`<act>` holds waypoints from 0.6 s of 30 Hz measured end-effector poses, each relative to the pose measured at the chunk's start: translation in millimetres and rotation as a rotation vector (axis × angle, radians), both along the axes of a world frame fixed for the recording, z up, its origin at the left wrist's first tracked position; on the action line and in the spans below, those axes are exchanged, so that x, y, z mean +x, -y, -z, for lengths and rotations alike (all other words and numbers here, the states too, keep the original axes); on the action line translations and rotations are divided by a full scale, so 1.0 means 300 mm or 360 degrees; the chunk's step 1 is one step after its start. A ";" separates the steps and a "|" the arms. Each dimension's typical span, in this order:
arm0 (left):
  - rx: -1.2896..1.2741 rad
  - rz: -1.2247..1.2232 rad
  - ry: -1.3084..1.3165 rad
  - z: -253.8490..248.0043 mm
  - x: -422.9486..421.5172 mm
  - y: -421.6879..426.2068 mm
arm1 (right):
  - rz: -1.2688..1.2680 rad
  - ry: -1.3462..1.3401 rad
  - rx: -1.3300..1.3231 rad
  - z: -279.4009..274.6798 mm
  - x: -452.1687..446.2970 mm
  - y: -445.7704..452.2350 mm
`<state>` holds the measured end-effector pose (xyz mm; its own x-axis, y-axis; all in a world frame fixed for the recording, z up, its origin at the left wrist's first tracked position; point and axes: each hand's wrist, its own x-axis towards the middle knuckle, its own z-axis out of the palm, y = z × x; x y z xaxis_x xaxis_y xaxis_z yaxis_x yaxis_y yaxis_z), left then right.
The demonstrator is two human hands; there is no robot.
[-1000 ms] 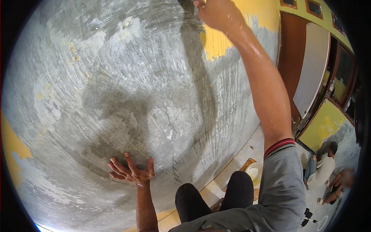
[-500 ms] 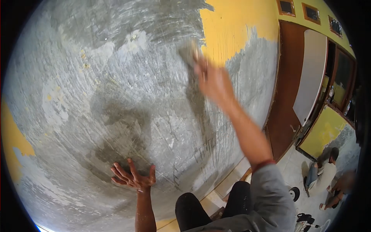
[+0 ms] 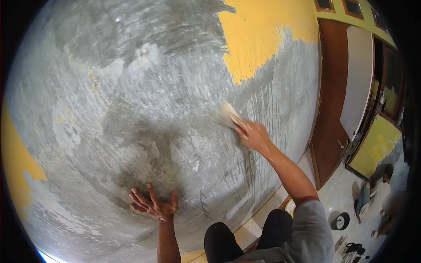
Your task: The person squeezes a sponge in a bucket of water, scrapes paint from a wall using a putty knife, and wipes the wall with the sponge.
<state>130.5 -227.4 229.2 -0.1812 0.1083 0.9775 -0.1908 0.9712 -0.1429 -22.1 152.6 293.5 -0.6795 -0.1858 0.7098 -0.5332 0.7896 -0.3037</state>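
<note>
1 tool (image 3: 230,114), blurred, gripped in R hand (image 3: 254,135); long axis up-left from grip, just below yellow paint (image 3: 252,37). Contact w/ wall (image 3: 188,147) unclear. L hand (image 3: 154,204) farther, splayed on wall.

Indoor room, house-like, in mid-renovation: large curved-looking wall (image 3: 188,153) mostly bare grey, streaked, with ragged patches of yellow paint (image 3: 254,39). Brown door (image 3: 329,109) at right, small framed openings (image 3: 353,8) set high above it in yellow-green paintwork. Pale floor (image 3: 324,206) below, black tub (image 3: 346,218) and seated person (image 3: 379,193) on it.
</note>
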 end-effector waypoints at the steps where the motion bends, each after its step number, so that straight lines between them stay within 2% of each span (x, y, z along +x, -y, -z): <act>1: -0.0004 -0.0016 0.0004 0.002 0.001 0.001 | 0.0002 -0.0211 -0.0310 0.272 -0.045 -0.093; 3: -0.0026 -0.0031 0.0029 0.003 0.005 0.002 | 0.0450 0.0358 -0.0394 0.776 -0.005 -0.373; 4: -0.0026 -0.0040 0.0022 0.002 0.006 0.000 | 0.0765 0.0919 -0.0319 0.867 0.142 -0.472; 6: -0.0024 -0.0086 0.0021 0.000 0.003 -0.007 | 0.0936 0.0788 -0.0692 1.217 0.425 -0.662; 7: -0.0027 -0.0096 0.0021 -0.001 -0.001 -0.008 | 0.1105 0.0817 -0.0720 1.331 0.567 -0.717; 8: -0.0027 -0.0093 0.0021 0.001 -0.004 -0.008 | 0.1430 0.1206 -0.0623 1.190 0.724 -0.663; 9: -0.0025 -0.0092 0.0024 0.006 -0.001 -0.009 | 0.1287 0.1089 -0.0585 1.395 0.830 -0.753; 11: -0.0034 -0.0130 0.0034 0.010 -0.006 -0.013 | 0.1455 0.1747 -0.0289 1.440 0.963 -0.774; 15: -0.0017 -0.0159 0.0012 0.002 0.000 -0.030 | 0.1390 0.1838 -0.0300 1.563 0.974 -0.792; 17: -0.0029 -0.0167 0.0021 0.001 0.001 -0.036 | 0.1292 0.1975 0.0058 1.638 0.898 -0.810; 18: -0.0059 -0.0155 -0.0017 0.004 -0.006 -0.033 | 0.1300 0.2068 0.0061 1.623 0.851 -0.800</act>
<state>128.6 -217.6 228.1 -0.1820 0.1269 0.9751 -0.2857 0.9420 -0.1759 233.3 392.6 -193.3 -0.7290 0.5306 -0.4325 0.6451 0.7438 -0.1751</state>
